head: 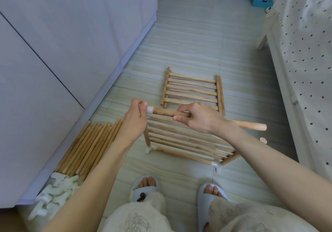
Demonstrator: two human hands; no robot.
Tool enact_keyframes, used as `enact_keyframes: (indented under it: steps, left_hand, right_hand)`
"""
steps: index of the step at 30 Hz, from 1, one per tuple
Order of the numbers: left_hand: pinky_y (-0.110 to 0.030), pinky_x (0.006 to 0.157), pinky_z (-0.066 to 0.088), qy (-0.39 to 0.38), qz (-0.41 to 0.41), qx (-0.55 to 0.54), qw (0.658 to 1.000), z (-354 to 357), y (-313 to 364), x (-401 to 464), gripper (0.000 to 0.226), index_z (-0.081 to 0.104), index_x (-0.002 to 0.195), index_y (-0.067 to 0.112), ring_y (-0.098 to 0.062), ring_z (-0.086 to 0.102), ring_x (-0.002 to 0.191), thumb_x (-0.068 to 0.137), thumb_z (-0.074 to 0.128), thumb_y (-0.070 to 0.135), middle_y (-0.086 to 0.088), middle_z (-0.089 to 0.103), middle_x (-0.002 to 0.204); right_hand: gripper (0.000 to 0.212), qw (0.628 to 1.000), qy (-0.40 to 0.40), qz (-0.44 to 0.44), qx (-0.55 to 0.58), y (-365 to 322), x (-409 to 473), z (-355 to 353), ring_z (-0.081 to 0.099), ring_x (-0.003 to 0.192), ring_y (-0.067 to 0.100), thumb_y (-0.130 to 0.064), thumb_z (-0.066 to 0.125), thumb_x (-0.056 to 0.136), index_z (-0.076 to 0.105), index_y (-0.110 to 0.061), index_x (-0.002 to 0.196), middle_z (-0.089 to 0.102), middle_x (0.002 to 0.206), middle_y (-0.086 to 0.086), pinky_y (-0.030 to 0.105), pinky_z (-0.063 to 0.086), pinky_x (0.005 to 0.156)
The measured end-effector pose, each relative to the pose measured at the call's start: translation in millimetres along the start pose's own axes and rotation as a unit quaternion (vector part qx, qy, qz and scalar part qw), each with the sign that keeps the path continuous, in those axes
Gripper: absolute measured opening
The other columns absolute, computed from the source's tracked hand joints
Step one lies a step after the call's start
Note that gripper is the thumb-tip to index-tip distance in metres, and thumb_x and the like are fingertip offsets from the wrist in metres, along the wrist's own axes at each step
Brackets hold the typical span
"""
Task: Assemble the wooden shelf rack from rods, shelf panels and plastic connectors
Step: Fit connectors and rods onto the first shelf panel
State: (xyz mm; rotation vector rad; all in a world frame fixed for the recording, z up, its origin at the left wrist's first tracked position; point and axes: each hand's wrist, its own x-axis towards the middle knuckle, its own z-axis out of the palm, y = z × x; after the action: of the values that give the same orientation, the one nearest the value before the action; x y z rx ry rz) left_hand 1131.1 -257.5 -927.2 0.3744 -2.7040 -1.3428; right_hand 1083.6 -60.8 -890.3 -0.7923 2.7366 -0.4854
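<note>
Fingers of the left hand (137, 114) pinch a white plastic connector (150, 109) at frame centre, steadying it atop an upright, while the right hand (196, 117) grips the horizontal rod (251, 125), apparently seating it above the lower shelf panel (183, 138).

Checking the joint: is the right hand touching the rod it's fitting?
Touching. The head view shows the right hand with fingers curled round the rod.

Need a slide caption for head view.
Both hands fit a rod into a white connector atop the partly built rack.
</note>
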Motion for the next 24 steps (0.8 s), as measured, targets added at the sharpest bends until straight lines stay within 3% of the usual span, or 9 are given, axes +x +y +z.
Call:
enact_keyframes:
  steps: [4, 8, 10, 13, 15, 17, 19, 21, 24]
  left_hand:
    - [-0.018, 0.057, 0.031, 0.008, -0.005, -0.004, 1.000, 3.3, 3.2, -4.4, 0.020, 0.038, 0.104, 0.016, -0.002, 0.044, 0.071, 0.101, 0.027, 0.033, 0.010, 0.046, 0.080]
    - [-0.018, 0.058, 0.031, 0.014, -0.011, -0.030, 0.999, 3.6, 5.1, -6.1, 0.021, 0.039, 0.105, 0.016, -0.001, 0.044, 0.072, 0.102, 0.028, 0.033, 0.009, 0.046, 0.080]
    - [-0.019, 0.058, 0.032, 0.014, -0.011, -0.041, 0.999, 3.3, 5.6, -6.5, 0.021, 0.040, 0.105, 0.016, -0.002, 0.044, 0.073, 0.102, 0.028, 0.033, 0.009, 0.046, 0.081]
    - [-0.020, 0.059, 0.031, 0.014, -0.009, -0.035, 0.999, 2.9, 7.3, -4.3, 0.019, 0.042, 0.105, 0.018, -0.006, 0.046, 0.076, 0.102, 0.029, 0.032, 0.008, 0.047, 0.084]
    - [-0.025, 0.063, 0.029, 0.025, -0.002, -0.006, 1.000, 5.0, 8.3, -0.4, 0.020, 0.045, 0.103, 0.017, -0.014, 0.048, 0.084, 0.102, 0.029, 0.030, 0.001, 0.051, 0.091]
    - [-0.025, 0.071, 0.030, 0.049, 0.021, 0.072, 0.996, 6.4, 9.5, 2.8, 0.027, 0.051, 0.106, 0.012, -0.018, 0.048, 0.088, 0.102, 0.029, 0.026, -0.007, 0.054, 0.101]
    - [-0.034, 0.082, 0.037, 0.069, 0.052, 0.175, 0.981, 8.0, 12.3, 4.4, 0.028, 0.056, 0.112, 0.010, -0.025, 0.051, 0.095, 0.101, 0.031, 0.018, -0.011, 0.057, 0.109]
    - [-0.054, 0.103, 0.029, 0.055, 0.076, 0.267, 0.959, 13.9, 21.7, 2.7, 0.029, 0.059, 0.110, 0.013, -0.029, 0.051, 0.110, 0.100, 0.032, 0.018, -0.009, 0.060, 0.112]
    - [-0.065, 0.107, 0.002, 0.026, 0.159, 0.377, 0.912, 33.3, 42.7, -3.7, 0.040, 0.063, 0.103, 0.014, -0.026, 0.048, 0.123, 0.100, 0.027, 0.033, -0.006, 0.066, 0.110]
  right_hand:
    - [0.032, 0.999, -0.015, 0.017, 0.024, -0.4, -6.3, -0.2, 0.048, 0.083, 0.016, -0.052, 0.046, 0.092, 0.062, -0.032, 0.112, 0.051, 0.081, -0.007, 0.028, 0.032, 0.067]
    - [0.036, 0.999, 0.011, 0.011, -0.038, -0.3, -5.7, 2.5, 0.057, 0.091, 0.021, -0.055, 0.042, 0.092, 0.061, -0.028, 0.106, 0.062, 0.087, -0.002, 0.030, 0.039, 0.069]
    - [0.037, 0.996, 0.050, 0.005, -0.076, 4.4, -7.3, 5.8, 0.058, 0.098, 0.022, -0.055, 0.042, 0.092, 0.061, -0.026, 0.108, 0.066, 0.100, -0.001, 0.033, 0.043, 0.077]
    - [0.043, 0.989, 0.117, -0.011, -0.092, 19.7, -21.5, 9.0, 0.053, 0.112, 0.026, -0.051, 0.045, 0.091, 0.059, -0.022, 0.121, 0.062, 0.115, 0.001, 0.039, 0.034, 0.095]
    - [0.049, 0.974, 0.215, 0.000, -0.077, 37.4, -41.5, 10.9, 0.056, 0.107, 0.031, -0.047, 0.046, 0.088, 0.059, -0.015, 0.122, 0.061, 0.114, 0.007, 0.045, 0.038, 0.093]
    - [0.043, 0.936, 0.344, 0.063, -0.037, 56.4, -69.7, 12.1, 0.054, 0.107, 0.031, -0.034, 0.057, 0.088, 0.056, -0.010, 0.124, 0.059, 0.117, 0.012, 0.045, 0.040, 0.091]
    - [0.048, 0.894, 0.416, 0.165, 0.033, 69.1, -100.7, 17.6, 0.048, 0.116, 0.030, -0.022, 0.066, 0.087, 0.050, -0.005, 0.128, 0.053, 0.125, 0.016, 0.041, 0.036, 0.097]
    - [0.061, 0.860, 0.417, 0.258, 0.138, 84.8, -122.4, 27.9, 0.042, 0.124, 0.029, -0.020, 0.069, 0.084, 0.041, -0.002, 0.135, 0.045, 0.133, 0.017, 0.033, 0.030, 0.102]
    - [0.066, 0.841, 0.314, 0.319, 0.304, 108.6, -129.1, 43.4, 0.044, 0.124, 0.022, -0.025, 0.069, 0.084, 0.037, -0.007, 0.138, 0.045, 0.136, 0.009, 0.031, 0.034, 0.102]
